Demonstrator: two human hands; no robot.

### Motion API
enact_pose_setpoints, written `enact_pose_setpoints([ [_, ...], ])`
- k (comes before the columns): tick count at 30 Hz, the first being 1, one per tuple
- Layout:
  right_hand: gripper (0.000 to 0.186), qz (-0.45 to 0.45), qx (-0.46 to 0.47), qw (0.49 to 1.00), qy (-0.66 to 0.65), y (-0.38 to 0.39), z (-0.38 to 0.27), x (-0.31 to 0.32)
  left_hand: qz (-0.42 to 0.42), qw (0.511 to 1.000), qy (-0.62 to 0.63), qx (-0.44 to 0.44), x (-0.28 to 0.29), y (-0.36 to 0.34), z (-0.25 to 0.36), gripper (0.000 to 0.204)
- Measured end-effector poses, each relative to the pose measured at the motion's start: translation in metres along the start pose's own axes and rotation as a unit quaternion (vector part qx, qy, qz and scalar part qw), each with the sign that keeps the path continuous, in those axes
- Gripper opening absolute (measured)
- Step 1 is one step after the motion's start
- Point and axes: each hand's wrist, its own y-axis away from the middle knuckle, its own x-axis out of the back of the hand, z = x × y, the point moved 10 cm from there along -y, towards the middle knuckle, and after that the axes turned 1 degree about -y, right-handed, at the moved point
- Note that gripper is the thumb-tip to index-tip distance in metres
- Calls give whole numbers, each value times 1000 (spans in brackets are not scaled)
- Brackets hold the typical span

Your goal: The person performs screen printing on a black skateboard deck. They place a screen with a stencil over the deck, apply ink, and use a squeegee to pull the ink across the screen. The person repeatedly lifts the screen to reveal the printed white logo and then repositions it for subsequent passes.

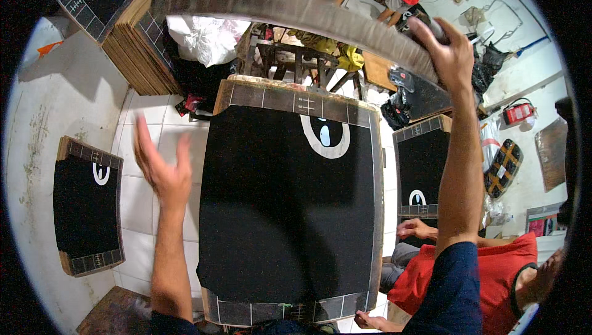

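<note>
My right hand grips the right end of a long grey-brown board, raised and seen nearly edge-on, blurred by motion. Its left end is above the stack of boards, with no hand of mine on it. My left hand is in the air over the tiled floor, fingers spread, holding nothing. Between my forearms lies a board with black cloth stretched over it. A white ring-shaped print with pale blue marks is near the cloth's far edge. Ruled strips show along the board's ends.
A similar cloth-covered board stands at left, another at right. A tall stack of boards is at the back left beside a white plastic bag. A person in a red shirt sits close at right; others are at the back.
</note>
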Motion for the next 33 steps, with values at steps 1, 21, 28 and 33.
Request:
enact_pose_setpoints([
  [1,80,-11,3,1000,-10,-20,3,0,-82,995,-19,60,-12,52,-59,74],
  [21,93,-97,-40,994,-32,-92,53,-26,-328,779,-229,483,181,676,-165,47],
  [28,102,-65,-52,997,7,-53,44,-24,-350,753,-296,471,190,643,-173,23],
  [33,94,-46,-55,997,27,-28,21,-22,-157,842,-389,340,237,385,-132,10],
])
